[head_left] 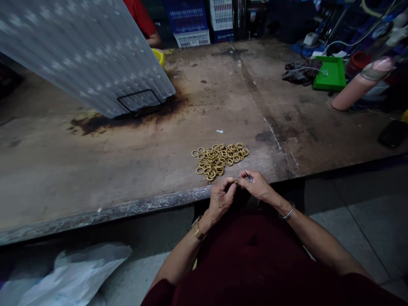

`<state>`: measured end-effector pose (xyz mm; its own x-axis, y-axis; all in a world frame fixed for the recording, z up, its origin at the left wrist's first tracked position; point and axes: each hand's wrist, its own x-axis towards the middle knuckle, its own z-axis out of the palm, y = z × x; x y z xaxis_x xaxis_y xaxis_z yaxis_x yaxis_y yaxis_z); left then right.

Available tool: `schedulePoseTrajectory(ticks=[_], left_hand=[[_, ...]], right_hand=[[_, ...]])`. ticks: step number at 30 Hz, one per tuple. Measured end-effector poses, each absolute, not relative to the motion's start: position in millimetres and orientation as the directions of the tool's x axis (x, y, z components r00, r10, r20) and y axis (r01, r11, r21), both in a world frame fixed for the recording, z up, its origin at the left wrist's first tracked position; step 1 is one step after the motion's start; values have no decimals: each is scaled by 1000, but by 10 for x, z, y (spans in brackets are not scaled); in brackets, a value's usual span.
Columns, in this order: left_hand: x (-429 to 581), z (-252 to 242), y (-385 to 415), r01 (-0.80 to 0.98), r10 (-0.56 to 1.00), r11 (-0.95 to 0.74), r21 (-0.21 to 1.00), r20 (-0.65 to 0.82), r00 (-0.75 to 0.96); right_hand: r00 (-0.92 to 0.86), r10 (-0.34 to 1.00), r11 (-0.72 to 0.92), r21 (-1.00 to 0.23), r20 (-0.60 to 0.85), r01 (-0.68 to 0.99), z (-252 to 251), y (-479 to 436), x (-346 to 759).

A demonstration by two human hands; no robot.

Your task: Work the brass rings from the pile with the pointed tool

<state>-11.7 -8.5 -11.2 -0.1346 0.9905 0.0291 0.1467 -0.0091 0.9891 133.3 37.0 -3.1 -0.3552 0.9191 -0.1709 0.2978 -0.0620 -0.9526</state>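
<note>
A loose pile of brass-coloured rings [215, 159] lies near the front edge of the wooden table, just beyond my hands. My left hand [220, 196] is closed in a pinch on a small brass ring [236, 182], of which only a sliver shows between the fingertips. My right hand [259, 186] meets it at the ring, fingers bent and pressed together. A small grey flat piece [249, 179] shows among the right fingers; its kind is too small to make out. Both hands are at the table edge, close to my body.
A tall ribbed translucent panel stack [95, 55] stands on the stained table [153, 157] at left. A person's red sleeve [140, 17] shows behind it. A green tray [330, 73] and a pink cylinder [357, 89] are at right; crates [188, 19] stand beyond. Plastic sheeting [76, 272] lies below left.
</note>
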Motion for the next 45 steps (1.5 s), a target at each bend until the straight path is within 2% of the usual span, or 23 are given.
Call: schedulePoseTrajectory(ticks=[2, 6, 8, 12, 15, 17, 19, 21, 27, 30, 33, 36, 40, 45], left_hand=[[-99, -82, -61, 133, 994, 13, 991, 2, -111], [-96, -39, -63, -21, 964, 264, 964, -263, 37], [-109, -34, -77, -120, 929, 359, 926, -342, 142], [-123, -55, -102, -290, 916, 393, 872, -347, 198], [-121, -83, -117, -314, 920, 391, 865, -357, 163], [-125, -100, -124, -310, 927, 374, 874, -352, 126], [-133, -106, -127, -289, 936, 352, 890, -341, 90], [-137, -97, -123, -246, 941, 337, 909, -331, 68], [-112, -33, -104, -158, 943, 330, 931, -330, 29], [-123, -16, -130, -159, 949, 314, 936, -308, 61], [-134, 14, -179, -238, 940, 336, 911, -307, 151], [-120, 38, -210, -395, 918, 394, 830, -334, 214], [-105, 0, -194, -544, 907, 416, 729, -379, 185], [-159, -59, -156, -629, 892, 433, 646, -409, 193]], right_hand=[[-344, 929, -13, -943, -135, 334, -47, 389, 1342], [-347, 931, 17, -937, -112, 348, -97, 422, 1334], [-350, 928, 6, -935, -126, 353, -103, 428, 1326], [-381, 911, -25, -942, -160, 335, -84, 435, 1315], [-361, 921, -25, -946, -147, 322, -105, 450, 1326], [-308, 946, 30, -920, -99, 390, -134, 455, 1348], [-311, 950, 138, -855, -28, 500, -148, 443, 1372], [-392, 920, 253, -772, 5, 583, -130, 411, 1388], [-563, 824, 436, -560, -67, 704, 11, 314, 1351], [-544, 827, 421, -483, -143, 767, 22, 344, 1341], [-426, 888, 333, -396, -174, 856, -35, 450, 1361], [-340, 936, 284, -383, -86, 879, -123, 598, 1382], [-321, 946, 307, -426, 39, 851, -200, 766, 1339], [-379, 925, 355, -376, 12, 856, -181, 863, 1199]])
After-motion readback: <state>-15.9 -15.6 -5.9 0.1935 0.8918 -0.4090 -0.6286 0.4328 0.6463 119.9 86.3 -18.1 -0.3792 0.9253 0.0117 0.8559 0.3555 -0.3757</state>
